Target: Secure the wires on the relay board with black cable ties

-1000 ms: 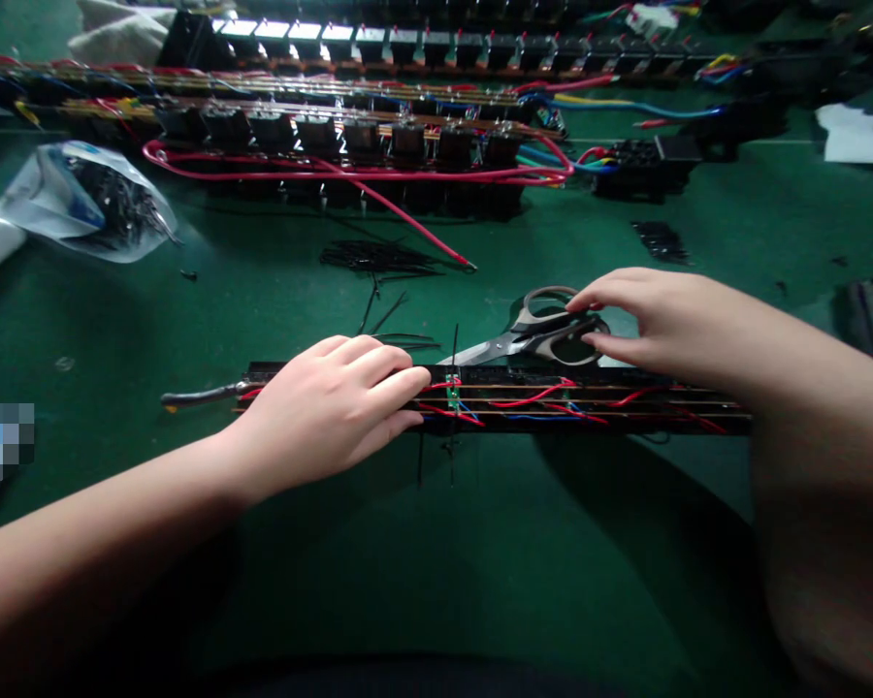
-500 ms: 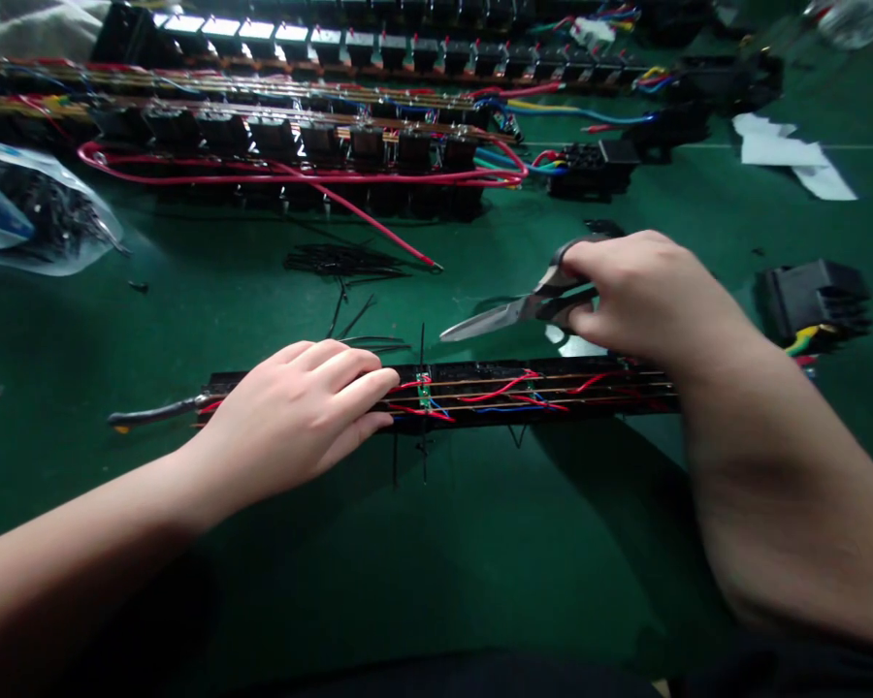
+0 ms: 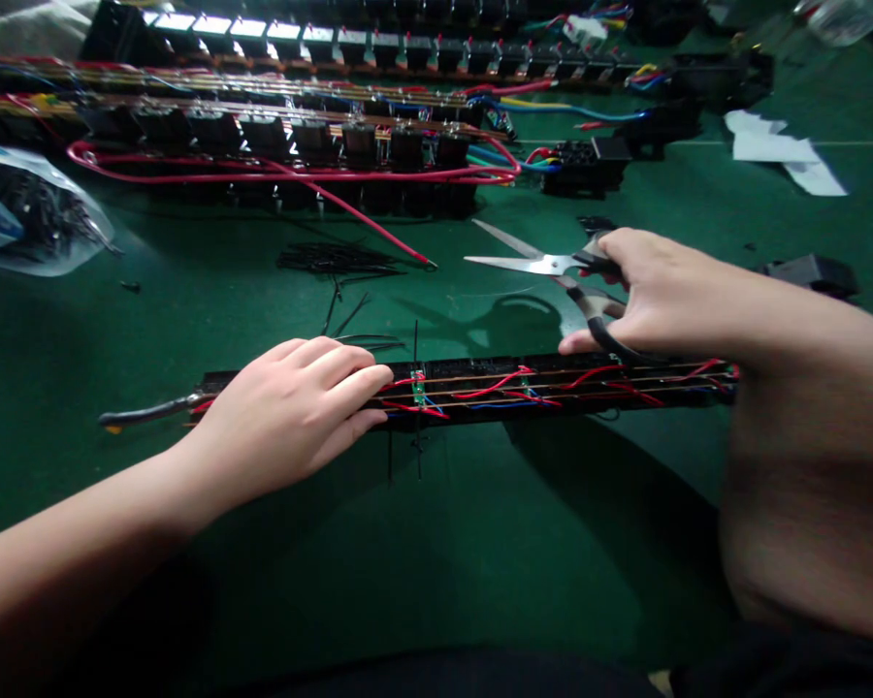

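Observation:
A long black strip (image 3: 495, 383) with red and blue wires lies across the green table in front of me. My left hand (image 3: 291, 412) rests on its left part, fingers pressed flat and close together over the wires. A black cable tie (image 3: 416, 388) is looped round the strip just right of my fingertips, its tail standing up. My right hand (image 3: 647, 291) holds a pair of scissors (image 3: 553, 264) by the handles above the strip, blades apart and pointing left.
Loose black cable ties (image 3: 339, 259) lie behind the strip. Rows of black relay blocks with red wires (image 3: 298, 155) fill the back. A clear bag of ties (image 3: 29, 213) sits far left, white paper (image 3: 786, 155) far right, a black block (image 3: 811, 274) right.
My right hand picked the scissors up from the table, lifted them and spread the blades. My left hand stayed on the strip.

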Action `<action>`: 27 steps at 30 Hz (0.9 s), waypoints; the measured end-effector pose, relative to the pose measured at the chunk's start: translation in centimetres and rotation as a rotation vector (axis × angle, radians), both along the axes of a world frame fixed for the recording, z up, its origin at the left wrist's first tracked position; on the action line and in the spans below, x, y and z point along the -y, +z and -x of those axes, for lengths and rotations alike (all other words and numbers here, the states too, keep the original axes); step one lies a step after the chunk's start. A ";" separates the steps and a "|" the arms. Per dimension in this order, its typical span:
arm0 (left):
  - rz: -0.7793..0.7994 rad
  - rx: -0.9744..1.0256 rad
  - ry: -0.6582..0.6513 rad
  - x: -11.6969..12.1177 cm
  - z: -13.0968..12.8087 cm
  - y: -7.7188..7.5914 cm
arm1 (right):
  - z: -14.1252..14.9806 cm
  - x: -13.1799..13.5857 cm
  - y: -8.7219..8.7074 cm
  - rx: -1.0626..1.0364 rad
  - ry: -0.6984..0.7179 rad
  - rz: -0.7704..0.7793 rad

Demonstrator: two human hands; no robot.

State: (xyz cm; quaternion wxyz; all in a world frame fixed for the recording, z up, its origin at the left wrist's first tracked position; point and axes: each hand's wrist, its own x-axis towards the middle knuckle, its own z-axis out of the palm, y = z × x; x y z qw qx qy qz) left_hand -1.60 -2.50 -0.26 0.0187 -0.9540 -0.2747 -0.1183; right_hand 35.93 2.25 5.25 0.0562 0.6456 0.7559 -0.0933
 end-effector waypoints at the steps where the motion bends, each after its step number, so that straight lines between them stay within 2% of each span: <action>1: 0.002 0.000 0.002 0.0 0.0 0.0 | 0.0 0.3 0.5 0.012 0.013 0.044; 6: 0.002 0.002 0.004 0.0 -0.1 0.0 | 1.3 2.2 3.1 -0.001 -0.067 0.377; 10: 0.008 0.004 0.023 0.0 -0.2 0.1 | 2.2 3.2 2.8 -0.093 0.007 0.472; 15: 0.008 -0.003 0.026 0.1 -0.3 0.2 | 2.4 3.3 1.3 -0.208 0.156 0.456; 27: 0.005 0.004 0.025 0.0 -0.4 0.3 | 2.8 3.5 0.5 -0.300 0.339 0.374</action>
